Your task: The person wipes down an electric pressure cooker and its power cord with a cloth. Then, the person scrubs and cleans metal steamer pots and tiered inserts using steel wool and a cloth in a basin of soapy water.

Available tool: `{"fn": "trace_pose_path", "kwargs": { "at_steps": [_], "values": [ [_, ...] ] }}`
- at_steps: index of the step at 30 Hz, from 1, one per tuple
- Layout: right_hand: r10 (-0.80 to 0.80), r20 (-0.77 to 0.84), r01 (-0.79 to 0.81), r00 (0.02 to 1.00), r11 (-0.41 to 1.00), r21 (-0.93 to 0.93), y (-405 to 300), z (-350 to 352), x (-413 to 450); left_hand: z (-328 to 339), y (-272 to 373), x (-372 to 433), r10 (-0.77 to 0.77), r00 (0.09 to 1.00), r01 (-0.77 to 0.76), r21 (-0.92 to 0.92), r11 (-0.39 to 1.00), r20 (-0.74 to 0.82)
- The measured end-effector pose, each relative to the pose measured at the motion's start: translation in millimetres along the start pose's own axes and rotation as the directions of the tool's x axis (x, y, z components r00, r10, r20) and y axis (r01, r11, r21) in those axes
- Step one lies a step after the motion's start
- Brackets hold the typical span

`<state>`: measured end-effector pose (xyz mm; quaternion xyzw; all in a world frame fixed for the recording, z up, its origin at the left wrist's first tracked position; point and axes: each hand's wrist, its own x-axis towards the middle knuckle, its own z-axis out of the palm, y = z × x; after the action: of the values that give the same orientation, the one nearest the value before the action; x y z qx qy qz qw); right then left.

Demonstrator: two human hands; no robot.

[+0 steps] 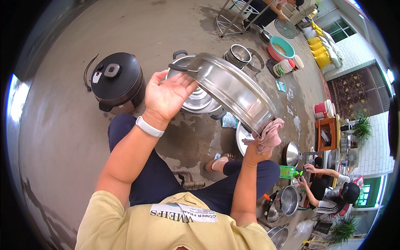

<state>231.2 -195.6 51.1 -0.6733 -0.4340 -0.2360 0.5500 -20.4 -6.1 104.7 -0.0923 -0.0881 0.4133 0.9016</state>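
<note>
A stainless steel steamer tier (231, 89) is held up tilted in front of me, its side wall facing me. My left hand (170, 93) is palm up under its left end, with the fingers against the lower rim beside a black handle (181, 67). A crumpled pink cloth (271, 135) is in my right hand (257, 153), pressed to the tier's right end. The fingers of that hand are partly hidden by the cloth. Behind and below the tier stands a steel pot (200, 101) with dark handles and a domed lid or insert inside.
A black electric cooker (116, 81) stands on the wet concrete floor at left. Beyond the tier are steel bowls (240, 54) and a teal basin (281, 47). At right, a person (334, 190) handles a green pump bottle (288, 172) near steel pots (287, 200). Another person (265, 12) is at the top.
</note>
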Motion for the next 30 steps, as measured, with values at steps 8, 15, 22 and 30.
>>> {"fn": "trace_pose_path", "kwargs": {
  "at_steps": [8, 15, 22, 30],
  "values": [
    [-0.231, 0.156, 0.244, 0.961, 0.967, -0.073, -13, 0, -26, -28, -14, 2, 0.149, 0.961, -0.084, 0.269, 0.960, -0.231],
    [-0.229, 0.336, 0.195, 0.913, 0.972, 0.133, -36, 1, -38, -10, -16, 5, 0.193, 0.968, -0.098, 0.471, 0.877, -0.158],
    [-0.575, 0.491, 0.554, 0.654, 0.806, 0.207, -95, 22, -20, -1, -48, -12, 0.192, 0.978, -0.099, 0.642, 0.761, -0.077],
    [-0.606, 0.418, 0.512, 0.677, 0.795, 0.325, -129, 52, 18, 1, -48, -27, 0.092, 0.959, -0.280, 0.942, 0.187, 0.267]
  ]
}}
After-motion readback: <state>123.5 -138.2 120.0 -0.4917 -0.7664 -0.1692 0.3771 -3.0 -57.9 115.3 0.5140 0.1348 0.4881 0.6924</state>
